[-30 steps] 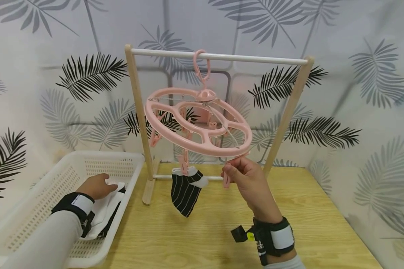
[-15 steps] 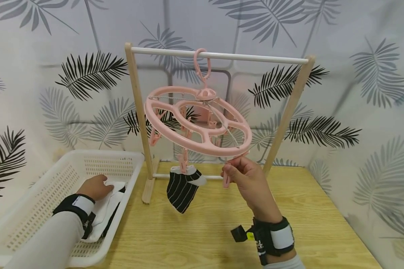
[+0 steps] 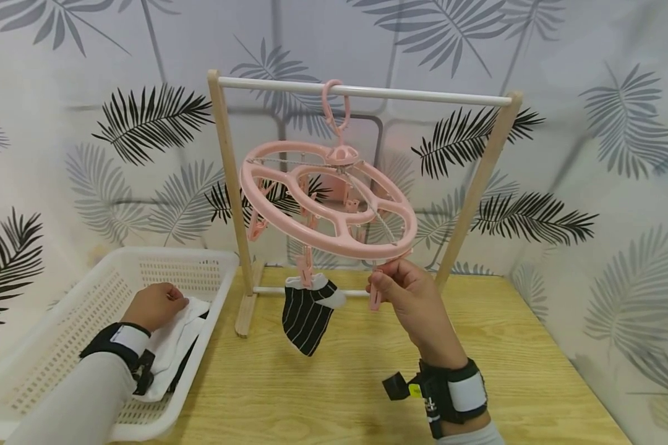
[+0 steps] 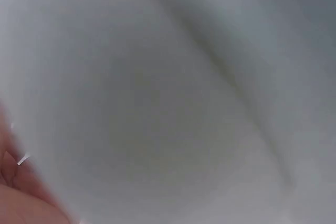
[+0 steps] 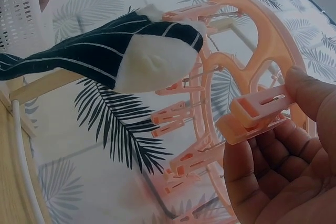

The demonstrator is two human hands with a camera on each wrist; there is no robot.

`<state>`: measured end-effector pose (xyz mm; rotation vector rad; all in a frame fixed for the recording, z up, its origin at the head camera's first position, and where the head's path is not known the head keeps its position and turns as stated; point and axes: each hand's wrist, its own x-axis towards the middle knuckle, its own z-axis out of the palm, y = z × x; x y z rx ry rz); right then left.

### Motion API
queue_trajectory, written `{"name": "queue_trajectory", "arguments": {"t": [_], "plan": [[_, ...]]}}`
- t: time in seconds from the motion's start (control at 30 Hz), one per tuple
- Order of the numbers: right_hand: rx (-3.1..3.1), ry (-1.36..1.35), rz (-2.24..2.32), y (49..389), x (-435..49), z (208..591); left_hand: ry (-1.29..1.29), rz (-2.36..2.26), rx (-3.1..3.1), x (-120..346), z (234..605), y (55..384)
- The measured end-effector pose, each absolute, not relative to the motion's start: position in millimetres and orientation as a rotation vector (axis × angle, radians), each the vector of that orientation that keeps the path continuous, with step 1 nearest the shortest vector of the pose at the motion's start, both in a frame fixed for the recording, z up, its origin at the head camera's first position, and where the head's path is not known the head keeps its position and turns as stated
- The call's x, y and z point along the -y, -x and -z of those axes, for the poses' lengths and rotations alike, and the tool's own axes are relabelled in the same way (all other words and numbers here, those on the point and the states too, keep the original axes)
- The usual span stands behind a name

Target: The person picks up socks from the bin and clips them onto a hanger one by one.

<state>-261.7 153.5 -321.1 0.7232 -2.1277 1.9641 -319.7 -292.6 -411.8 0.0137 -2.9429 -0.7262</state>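
My left hand [image 3: 157, 306] is inside the white basket, fingers curled in a pinch at the upper end of a white sock [image 3: 172, 346]. Black fabric [image 3: 185, 353] shows along its edge. Blurred white fills most of the left wrist view, with fingers [image 4: 23, 192] at lower left. My right hand [image 3: 414, 303] pinches a pink clothespin [image 5: 260, 109] at the near right rim of a round pink drying hanger [image 3: 323, 238]; the clothespin's tips are together, with nothing between them. A black sock [image 3: 306, 318] with white stripes, heel and cuff hangs from another clothespin [image 3: 305, 272] to the left.
The hanger hooks over the white bar [image 3: 423, 94] of a wooden-legged rack [image 3: 226, 179]. Several more clothespins dangle under the ring. The white perforated basket [image 3: 222, 262] stands left on the wooden table [image 3: 312, 395]. A leaf-patterned curtain [image 3: 618, 278] backs everything.
My left hand has lifted slightly and its thumb and fingers have come together at the white sock. The hanging striped sock sways slightly. My right hand keeps its place on the clothespin.
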Motion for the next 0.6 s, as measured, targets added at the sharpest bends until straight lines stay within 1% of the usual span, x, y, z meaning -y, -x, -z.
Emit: {"name": "queue_trajectory", "arguments": {"t": [0.33,0.6], "plan": [[2.122,-0.71,-1.971,263,-152,321,-0.054,0.773,2.924,280,395,315],[2.13,-0.728,-1.967,262,-153,321,-0.013,0.799,2.897,274,395,316]]}}
